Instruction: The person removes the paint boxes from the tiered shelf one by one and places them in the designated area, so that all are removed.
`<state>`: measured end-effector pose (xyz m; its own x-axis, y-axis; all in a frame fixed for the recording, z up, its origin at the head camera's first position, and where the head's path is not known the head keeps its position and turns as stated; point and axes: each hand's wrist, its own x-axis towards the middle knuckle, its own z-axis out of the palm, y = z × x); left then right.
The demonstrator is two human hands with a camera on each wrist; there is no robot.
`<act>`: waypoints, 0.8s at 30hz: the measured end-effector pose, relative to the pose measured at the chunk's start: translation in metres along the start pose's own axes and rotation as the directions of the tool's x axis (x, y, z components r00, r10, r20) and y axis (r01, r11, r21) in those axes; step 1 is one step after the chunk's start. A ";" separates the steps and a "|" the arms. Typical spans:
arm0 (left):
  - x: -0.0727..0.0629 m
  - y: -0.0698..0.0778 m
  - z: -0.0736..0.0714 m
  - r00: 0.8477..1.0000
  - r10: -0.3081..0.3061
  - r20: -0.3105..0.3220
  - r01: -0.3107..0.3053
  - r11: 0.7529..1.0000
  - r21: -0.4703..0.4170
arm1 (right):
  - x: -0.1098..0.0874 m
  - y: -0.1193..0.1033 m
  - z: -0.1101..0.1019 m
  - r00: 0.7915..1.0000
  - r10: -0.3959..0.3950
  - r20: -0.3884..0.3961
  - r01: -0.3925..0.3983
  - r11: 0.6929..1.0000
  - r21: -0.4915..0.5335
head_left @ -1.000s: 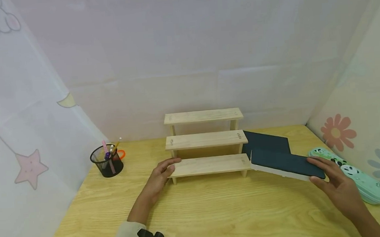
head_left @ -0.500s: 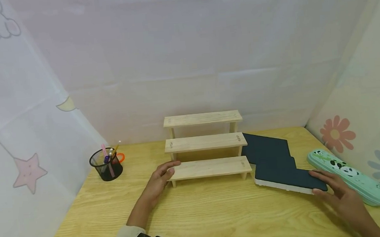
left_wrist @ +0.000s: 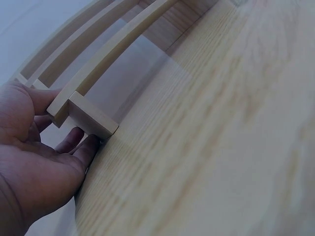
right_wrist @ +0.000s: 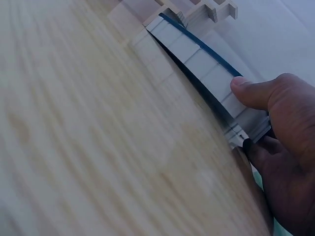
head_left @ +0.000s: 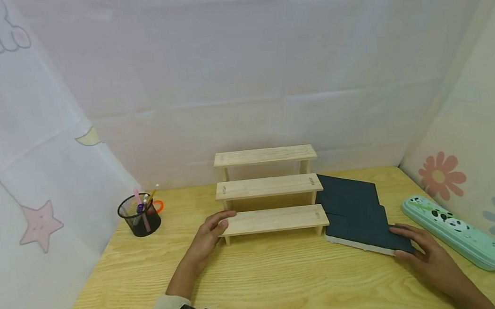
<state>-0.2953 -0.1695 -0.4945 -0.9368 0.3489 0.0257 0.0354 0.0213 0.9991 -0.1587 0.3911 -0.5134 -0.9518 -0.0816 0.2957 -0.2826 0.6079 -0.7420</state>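
Note:
A pale wooden three-tier stand (head_left: 270, 186) rises at the back middle of the table. My left hand (head_left: 210, 235) grips the left end of its lowest shelf; in the left wrist view, my thumb lies at the shelf's end and my fingers are around the leg. On the right, my right hand (head_left: 424, 259) holds the outer end of a dark navy, book-like block (head_left: 362, 228) with white sides. Its thumb presses the white side (right_wrist: 197, 54) in the right wrist view. Behind the block lies another flat navy piece (head_left: 347, 193), together making a stepped outline beside the stand.
A black mesh pen cup (head_left: 143, 222) with pens stands at the left, with an orange ring (head_left: 159, 205) beside it. A mint panda-print pencil case (head_left: 456, 231) lies along the right edge. Cloth walls (head_left: 243, 79) enclose the wood-grain table (head_left: 281, 285).
My right hand has lowered the navy block toward the table and shifted it slightly left, against the stand's right side. My left hand keeps its place on the lowest shelf.

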 end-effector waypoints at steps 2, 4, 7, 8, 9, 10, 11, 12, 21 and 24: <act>0.000 0.000 0.000 1.000 -0.005 -0.004 0.005 1.000 0.004 | 0.001 -0.001 0.002 1.000 -0.011 0.007 0.011 1.000 -0.011; 0.000 0.001 0.001 1.000 -0.003 -0.007 0.004 1.000 0.014 | 0.002 -0.002 0.003 1.000 -0.024 0.009 0.024 0.999 -0.036; 0.001 0.001 0.001 1.000 -0.001 -0.011 0.002 1.000 0.027 | 0.005 -0.006 0.003 0.999 -0.038 -0.004 0.037 0.990 -0.134; 0.002 0.001 0.002 1.000 0.003 -0.012 -0.003 1.000 0.030 | 0.007 -0.008 0.002 0.999 -0.051 -0.003 0.049 0.984 -0.171; 0.003 0.001 0.002 1.000 0.005 -0.012 -0.005 0.999 0.032 | 0.007 -0.010 0.000 0.998 -0.059 -0.002 0.057 0.976 -0.210; 0.003 0.001 0.003 1.000 0.011 -0.009 -0.010 0.999 0.034 | 0.008 -0.011 -0.001 0.998 -0.064 -0.001 0.061 0.968 -0.245; 0.004 0.001 0.004 1.000 0.010 -0.011 -0.009 0.999 0.033 | 0.009 -0.012 -0.002 0.998 -0.064 0.005 0.063 0.960 -0.272; 0.004 0.001 0.004 1.000 0.009 -0.012 -0.009 0.999 0.031 | 0.010 -0.014 -0.004 0.998 -0.068 0.011 0.069 0.952 -0.297; 0.003 -0.001 -0.003 1.000 -0.006 -0.017 0.005 0.997 -0.075 | 0.041 -0.028 -0.001 0.978 -0.188 0.095 0.209 0.922 -0.325; 0.002 0.000 -0.011 0.995 -0.022 -0.095 0.003 0.979 -0.202 | 0.062 -0.038 0.002 0.968 -0.211 0.134 0.245 0.902 -0.354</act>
<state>-0.3010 -0.1792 -0.4945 -0.9661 0.2581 0.0064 -0.0382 -0.1674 0.9851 -0.2076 0.3617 -0.4680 -0.8781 -0.3129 0.3619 -0.4463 0.8084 -0.3838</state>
